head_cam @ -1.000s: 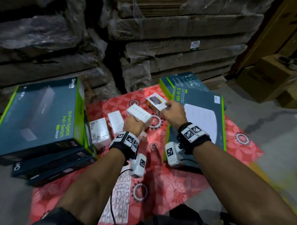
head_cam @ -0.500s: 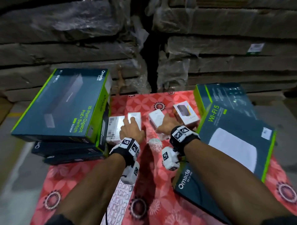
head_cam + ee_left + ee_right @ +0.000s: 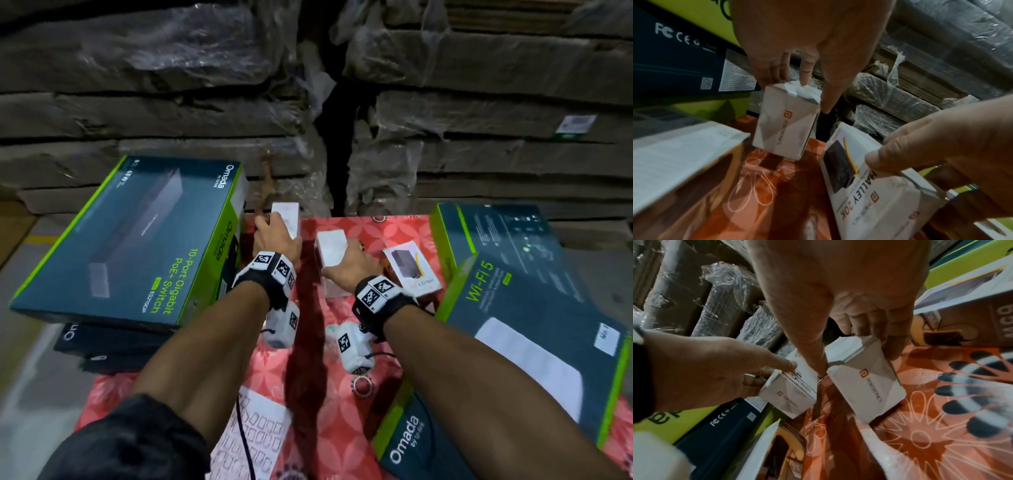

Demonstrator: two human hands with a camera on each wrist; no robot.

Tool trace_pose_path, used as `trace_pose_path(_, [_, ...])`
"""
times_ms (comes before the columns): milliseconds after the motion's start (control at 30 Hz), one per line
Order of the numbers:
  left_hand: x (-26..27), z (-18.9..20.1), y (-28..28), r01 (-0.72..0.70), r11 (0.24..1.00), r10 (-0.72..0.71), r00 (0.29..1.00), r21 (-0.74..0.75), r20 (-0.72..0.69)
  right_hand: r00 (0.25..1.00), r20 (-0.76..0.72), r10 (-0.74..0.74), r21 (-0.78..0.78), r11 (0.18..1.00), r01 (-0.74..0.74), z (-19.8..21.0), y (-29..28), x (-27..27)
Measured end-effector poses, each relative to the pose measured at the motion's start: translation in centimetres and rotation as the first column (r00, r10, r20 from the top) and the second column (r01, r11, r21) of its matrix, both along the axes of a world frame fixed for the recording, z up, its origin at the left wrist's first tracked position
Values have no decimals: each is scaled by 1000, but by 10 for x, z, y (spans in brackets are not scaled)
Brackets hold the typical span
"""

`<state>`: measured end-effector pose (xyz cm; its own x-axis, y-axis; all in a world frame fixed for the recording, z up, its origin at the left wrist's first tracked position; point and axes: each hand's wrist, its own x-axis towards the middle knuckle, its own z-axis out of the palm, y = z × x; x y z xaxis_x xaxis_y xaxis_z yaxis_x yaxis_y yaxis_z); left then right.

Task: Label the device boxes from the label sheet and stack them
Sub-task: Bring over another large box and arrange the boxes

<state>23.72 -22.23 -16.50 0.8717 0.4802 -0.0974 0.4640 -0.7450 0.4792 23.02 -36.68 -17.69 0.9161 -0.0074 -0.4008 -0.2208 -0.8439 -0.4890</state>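
Head view: the left hand (image 3: 276, 236) grips a small white Portronics box (image 3: 287, 216) from above, thumb on one side and fingers on the other, holding it upright on its end on the red patterned cloth (image 3: 346, 442). Just right of it, the right hand (image 3: 352, 263) grips a second white Portronics box (image 3: 330, 248) the same way, tilted, its lower end on the cloth. The two boxes stand near each other, not touching. Right of the right hand lies a Halley 20K box (image 3: 412, 270), and beyond it a Wi-Fi 5 box (image 3: 534, 329). Left of the left hand sits a 10-Port Gigabit PoE+ Switch box (image 3: 130, 240) on darker boxes. The label sheet (image 3: 253, 442) lies under the left forearm, nearer the body.
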Motion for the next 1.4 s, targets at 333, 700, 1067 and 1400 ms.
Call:
trace_pose_path(333, [16,-14,28,-1,984,26,990,179,-138,998,55,31,12,999,-32,-11,31,13])
trace_pose_path(700, [-5,-9,16,242,897,-184,965,370,-186,972,138,189,19,981,-193,-4,42,21])
trace_pose_path(1067, [-60,-15,-9,312,893,-290,950,323,-117,964,105,-244,-302,916,265,-24,-59,6])
trace_pose_path(1400, [-116,-16,8,270,922,-272,962,278,-34,985,-170,-25,-212,977,-12,-13,11,-47])
